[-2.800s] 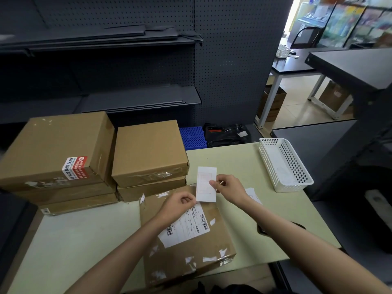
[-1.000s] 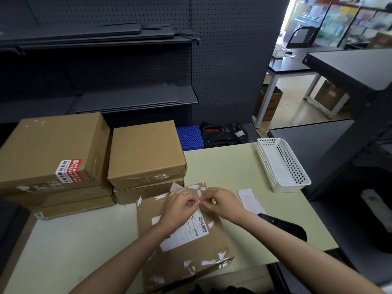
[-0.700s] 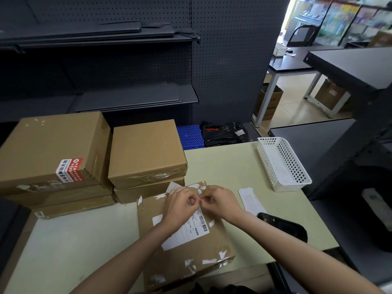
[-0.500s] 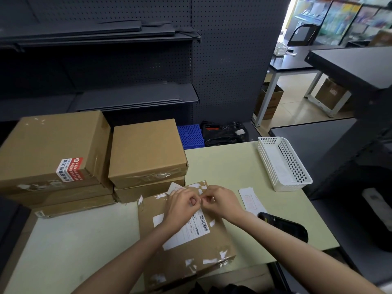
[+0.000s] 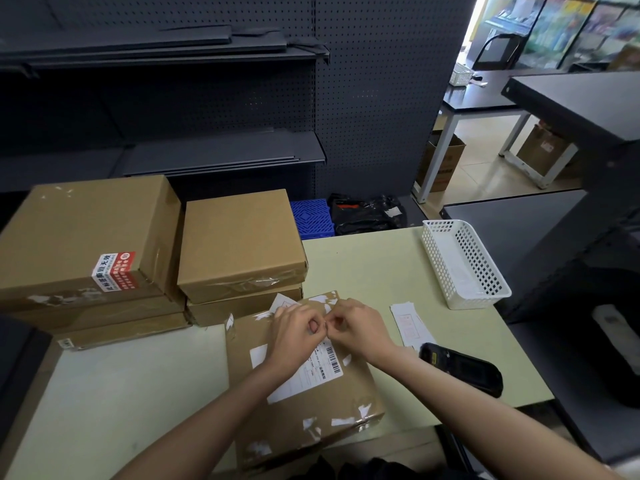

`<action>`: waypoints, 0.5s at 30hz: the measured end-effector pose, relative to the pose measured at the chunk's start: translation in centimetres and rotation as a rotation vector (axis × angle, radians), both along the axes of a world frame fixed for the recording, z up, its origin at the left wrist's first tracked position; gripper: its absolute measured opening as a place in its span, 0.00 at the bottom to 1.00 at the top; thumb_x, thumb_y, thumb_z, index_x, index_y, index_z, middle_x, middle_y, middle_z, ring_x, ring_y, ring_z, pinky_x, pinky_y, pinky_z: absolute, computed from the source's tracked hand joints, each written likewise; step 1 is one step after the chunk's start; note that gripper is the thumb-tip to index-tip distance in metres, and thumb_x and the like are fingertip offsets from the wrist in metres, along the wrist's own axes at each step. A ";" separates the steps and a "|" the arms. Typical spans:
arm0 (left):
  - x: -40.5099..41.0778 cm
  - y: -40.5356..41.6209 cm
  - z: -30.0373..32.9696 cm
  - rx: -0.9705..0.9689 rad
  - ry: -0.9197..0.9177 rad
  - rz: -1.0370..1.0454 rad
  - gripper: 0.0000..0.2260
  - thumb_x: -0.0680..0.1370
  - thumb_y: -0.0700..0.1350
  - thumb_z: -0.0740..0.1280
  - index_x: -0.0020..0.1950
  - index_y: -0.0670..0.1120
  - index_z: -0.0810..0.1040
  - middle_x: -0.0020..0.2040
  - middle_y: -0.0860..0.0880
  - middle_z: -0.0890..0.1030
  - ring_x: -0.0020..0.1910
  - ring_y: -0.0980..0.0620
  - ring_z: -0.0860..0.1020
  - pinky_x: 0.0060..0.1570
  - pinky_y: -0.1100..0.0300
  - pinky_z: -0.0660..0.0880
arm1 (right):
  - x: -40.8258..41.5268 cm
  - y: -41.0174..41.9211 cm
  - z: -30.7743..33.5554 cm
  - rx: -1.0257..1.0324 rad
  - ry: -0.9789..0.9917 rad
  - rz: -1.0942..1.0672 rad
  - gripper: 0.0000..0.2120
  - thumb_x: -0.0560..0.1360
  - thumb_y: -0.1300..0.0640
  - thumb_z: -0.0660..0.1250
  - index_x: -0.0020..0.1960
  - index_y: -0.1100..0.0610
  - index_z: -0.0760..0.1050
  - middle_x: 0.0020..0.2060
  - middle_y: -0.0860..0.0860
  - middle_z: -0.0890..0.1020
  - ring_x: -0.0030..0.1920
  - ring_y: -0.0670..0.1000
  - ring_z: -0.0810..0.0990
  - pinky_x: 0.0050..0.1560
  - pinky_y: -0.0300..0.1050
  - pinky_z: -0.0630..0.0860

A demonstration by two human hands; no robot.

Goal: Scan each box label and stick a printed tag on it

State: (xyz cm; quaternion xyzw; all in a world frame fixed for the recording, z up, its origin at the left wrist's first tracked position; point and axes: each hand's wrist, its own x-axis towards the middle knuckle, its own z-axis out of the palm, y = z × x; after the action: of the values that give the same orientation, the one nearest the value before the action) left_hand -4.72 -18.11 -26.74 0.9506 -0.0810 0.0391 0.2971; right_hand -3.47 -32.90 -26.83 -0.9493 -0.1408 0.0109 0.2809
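A flat brown box (image 5: 304,407), patched with torn tape and a white barcode label (image 5: 308,375), lies at 6 o'clock; both hands' fingers (image 5: 313,325) are curled together above it, whatever they pinch hidden.

Flat brown box (image 5: 304,403) lies on table, white barcode label (image 5: 311,372) up, tag (image 5: 282,303) at far edge.

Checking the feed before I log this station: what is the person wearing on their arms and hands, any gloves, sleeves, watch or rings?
Both forearms are bare all the way to the bottom edge of the head view; no sleeve shows. The left hand and right hand have no gloves. No watch, band or bracelet shows on either wrist, and no rings are visible on the fingers that show.
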 end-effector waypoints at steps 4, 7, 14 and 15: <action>-0.1 -0.1 0.0 -0.001 0.001 0.005 0.07 0.73 0.46 0.68 0.35 0.47 0.77 0.33 0.56 0.73 0.39 0.56 0.72 0.46 0.60 0.62 | 0.0 -0.1 0.0 0.029 0.000 0.011 0.13 0.69 0.45 0.62 0.42 0.51 0.82 0.38 0.47 0.81 0.45 0.47 0.77 0.41 0.39 0.68; -0.1 -0.1 0.1 -0.004 -0.009 -0.012 0.07 0.74 0.46 0.68 0.36 0.47 0.77 0.33 0.57 0.73 0.39 0.57 0.70 0.46 0.61 0.61 | 0.3 -0.5 0.3 0.016 0.030 0.030 0.08 0.72 0.50 0.66 0.46 0.50 0.83 0.41 0.46 0.81 0.46 0.46 0.76 0.44 0.40 0.71; 0.3 0.1 0.4 -0.018 -0.006 -0.030 0.06 0.74 0.44 0.68 0.37 0.46 0.79 0.32 0.58 0.72 0.39 0.59 0.69 0.47 0.61 0.61 | 0.7 -1.1 0.7 0.020 0.060 0.090 0.08 0.74 0.53 0.66 0.49 0.48 0.84 0.44 0.44 0.83 0.47 0.46 0.75 0.44 0.39 0.68; 0.3 0.1 0.4 -0.021 -0.005 -0.032 0.06 0.73 0.44 0.67 0.37 0.46 0.79 0.32 0.58 0.72 0.39 0.58 0.69 0.47 0.60 0.61 | 0.6 -1.1 0.6 0.024 0.047 0.085 0.08 0.74 0.54 0.67 0.48 0.49 0.84 0.43 0.44 0.83 0.47 0.46 0.75 0.44 0.39 0.68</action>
State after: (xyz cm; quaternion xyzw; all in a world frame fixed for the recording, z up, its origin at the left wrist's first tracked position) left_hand -4.46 -18.00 -26.38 0.9459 -0.0965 0.0374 0.3074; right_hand -2.84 -33.96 -26.18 -0.9385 -0.1747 0.0434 0.2947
